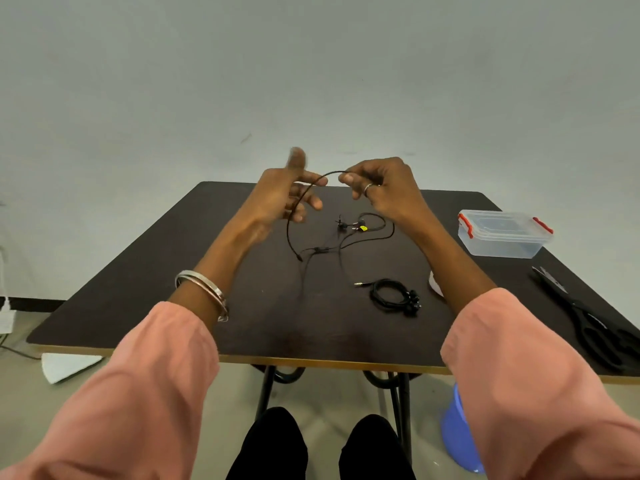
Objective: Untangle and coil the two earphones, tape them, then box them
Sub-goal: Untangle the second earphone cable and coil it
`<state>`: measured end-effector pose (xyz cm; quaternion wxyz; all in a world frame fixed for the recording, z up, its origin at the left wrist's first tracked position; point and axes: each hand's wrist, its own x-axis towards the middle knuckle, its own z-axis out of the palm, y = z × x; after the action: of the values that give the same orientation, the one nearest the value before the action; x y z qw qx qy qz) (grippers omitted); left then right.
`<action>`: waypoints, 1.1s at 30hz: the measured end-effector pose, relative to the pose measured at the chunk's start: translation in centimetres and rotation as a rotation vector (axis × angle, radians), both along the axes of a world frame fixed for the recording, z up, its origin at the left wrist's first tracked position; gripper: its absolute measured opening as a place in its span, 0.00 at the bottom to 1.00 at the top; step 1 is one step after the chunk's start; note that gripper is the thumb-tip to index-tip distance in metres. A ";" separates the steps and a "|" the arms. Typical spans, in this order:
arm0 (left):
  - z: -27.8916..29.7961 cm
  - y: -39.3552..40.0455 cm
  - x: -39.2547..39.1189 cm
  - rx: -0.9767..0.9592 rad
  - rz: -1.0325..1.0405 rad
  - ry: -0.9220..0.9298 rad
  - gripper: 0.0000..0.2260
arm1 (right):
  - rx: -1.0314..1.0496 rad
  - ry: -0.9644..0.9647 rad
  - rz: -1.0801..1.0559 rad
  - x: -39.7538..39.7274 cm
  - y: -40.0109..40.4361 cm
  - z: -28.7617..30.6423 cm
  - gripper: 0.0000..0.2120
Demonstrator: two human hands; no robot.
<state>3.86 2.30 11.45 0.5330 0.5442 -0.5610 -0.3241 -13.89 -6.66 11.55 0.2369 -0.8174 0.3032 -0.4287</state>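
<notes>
I am partway through winding the loose black earphone cable, and to do it well I judge I should keep each loop the same width, feed slack steadily from the table and keep the remote and earbuds from snagging as they lift. My right hand is closed in a pinch on the cable where it arches between my hands, thumb and forefinger tight on the wire. My left hand is half open, thumb raised and fingers spread, with the wire running across them and down toward the dark square table; it is blurred, so I cannot tell if it truly grips. The rest of that cable trails on the tabletop below my hands. The other black earphone, already coiled, lies near my right forearm. The clear plastic box with red clips sits shut, far right, with black scissors just nearer me.
</notes>
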 end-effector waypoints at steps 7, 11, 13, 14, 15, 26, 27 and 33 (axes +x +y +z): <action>2.1 1.1 1.8 -0.139 0.251 -0.207 0.11 | -0.017 0.076 -0.021 -0.9 0.3 1.0 0.07; 2.5 1.0 4.5 -0.273 0.512 -0.383 0.11 | 0.023 0.082 -0.032 -2.2 -0.4 0.8 0.07; 2.4 0.6 5.3 -0.249 0.634 -0.429 0.11 | 0.032 0.064 -0.042 -2.2 -0.6 0.3 0.06; 2.4 0.5 5.3 -0.201 0.726 -0.476 0.10 | 0.036 0.045 -0.048 -2.2 -0.6 0.1 0.06; 2.3 0.4 5.4 -0.135 0.809 -0.520 0.10 | 0.047 0.025 -0.048 -2.1 -0.4 -0.2 0.07; 2.9 0.2 6.8 -0.153 0.611 0.236 0.07 | 0.331 -0.264 0.235 1.5 2.2 -0.9 0.06; 3.3 0.1 7.0 -0.163 0.558 0.333 0.07 | 0.341 -0.267 0.301 1.8 2.8 -0.9 0.08; 5.1 1.2 6.0 -0.144 0.273 0.794 0.07 | 0.366 0.236 0.709 3.6 5.1 -2.6 0.14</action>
<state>9.87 3.55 16.56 0.7823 0.4078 -0.2560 -0.3951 -10.33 -1.56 9.00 0.4748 -0.8592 0.0990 -0.1630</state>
